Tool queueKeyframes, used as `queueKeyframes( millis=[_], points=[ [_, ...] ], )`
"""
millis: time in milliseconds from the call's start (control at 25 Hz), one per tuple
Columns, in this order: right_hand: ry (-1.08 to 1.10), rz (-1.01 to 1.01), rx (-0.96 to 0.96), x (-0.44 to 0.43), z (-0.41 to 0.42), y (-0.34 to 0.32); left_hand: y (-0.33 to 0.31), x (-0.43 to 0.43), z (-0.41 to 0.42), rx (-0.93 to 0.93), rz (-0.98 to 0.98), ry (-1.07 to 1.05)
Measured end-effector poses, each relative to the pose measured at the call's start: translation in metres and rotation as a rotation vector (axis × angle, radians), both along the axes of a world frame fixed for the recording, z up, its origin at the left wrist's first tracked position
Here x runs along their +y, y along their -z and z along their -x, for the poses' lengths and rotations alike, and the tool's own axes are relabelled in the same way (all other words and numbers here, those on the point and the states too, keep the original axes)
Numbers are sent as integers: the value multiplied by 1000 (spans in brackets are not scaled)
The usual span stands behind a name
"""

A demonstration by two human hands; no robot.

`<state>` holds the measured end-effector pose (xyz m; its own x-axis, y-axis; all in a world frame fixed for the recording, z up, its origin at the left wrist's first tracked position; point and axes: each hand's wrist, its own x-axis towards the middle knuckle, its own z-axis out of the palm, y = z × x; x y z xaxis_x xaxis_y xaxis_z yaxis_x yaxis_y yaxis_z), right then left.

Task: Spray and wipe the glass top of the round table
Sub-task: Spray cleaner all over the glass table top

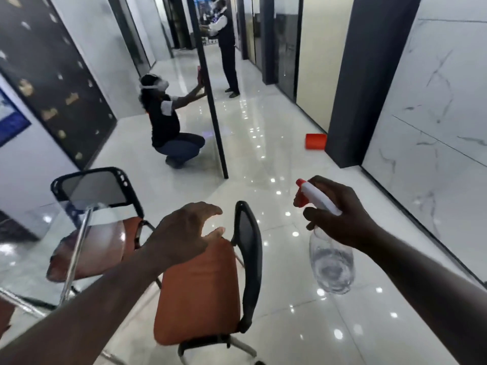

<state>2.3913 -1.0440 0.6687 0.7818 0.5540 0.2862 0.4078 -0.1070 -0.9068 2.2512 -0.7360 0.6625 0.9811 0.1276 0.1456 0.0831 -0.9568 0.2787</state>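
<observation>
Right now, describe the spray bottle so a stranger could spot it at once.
Start at the orange-seated chair in the near foreground, then look right. There the right hand grips the spray bottle by its neck. It alone has a clear body, white head and red nozzle.

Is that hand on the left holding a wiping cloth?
No, the left hand is empty, fingers loosely spread over the orange chair, while the right hand grips the spray bottle.
</observation>
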Motion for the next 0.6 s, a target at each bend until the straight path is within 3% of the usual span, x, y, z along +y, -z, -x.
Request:
queueKeyframes(
  millis=[120, 400, 600],
  points=[
    [30, -32, 25, 5, -60, 14, 12, 4, -71, -31, -19, 3],
    [-3, 95, -69, 26, -218, 31, 41, 36, -262, -61, 71, 5],
    [-12, 66, 125, 46, -336, 40, 38, 48, -365, -57, 104, -63]
  ],
)
